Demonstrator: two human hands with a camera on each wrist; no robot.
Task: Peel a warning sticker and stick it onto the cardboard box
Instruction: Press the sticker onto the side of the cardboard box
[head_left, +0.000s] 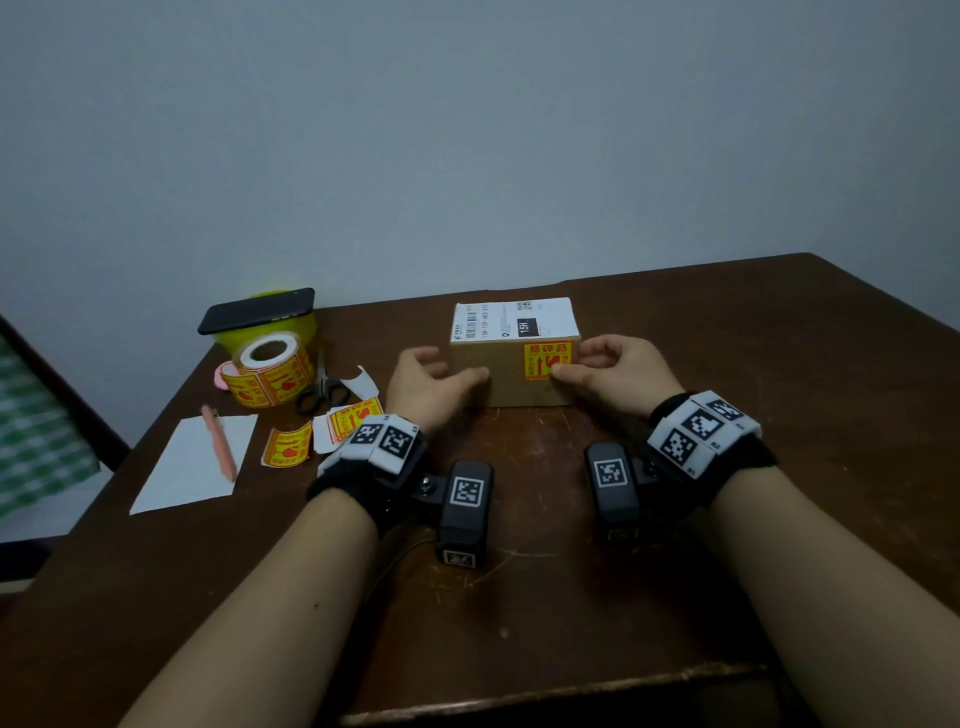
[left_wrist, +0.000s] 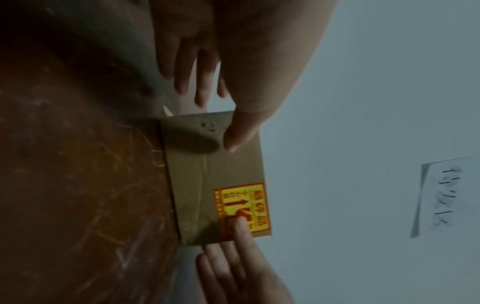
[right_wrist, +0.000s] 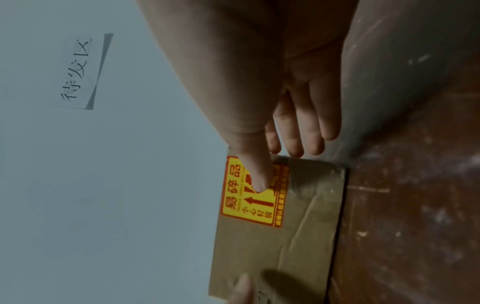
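A small cardboard box with a white shipping label on top stands on the brown table. A yellow-and-red warning sticker lies flat on the upper right of its front face. My right hand is at the box's right side; its straight thumb presses on the sticker, while the other fingers hang relaxed past the box's edge. My left hand is at the box's left side, with its thumb touching the bare front face and its fingers loose beside the box.
Left of the box lie a roll of warning stickers, scissors, loose stickers and backing scraps. A white sheet carries a pink pen. A phone rests on a yellow-green container. A handwritten note hangs on the wall.
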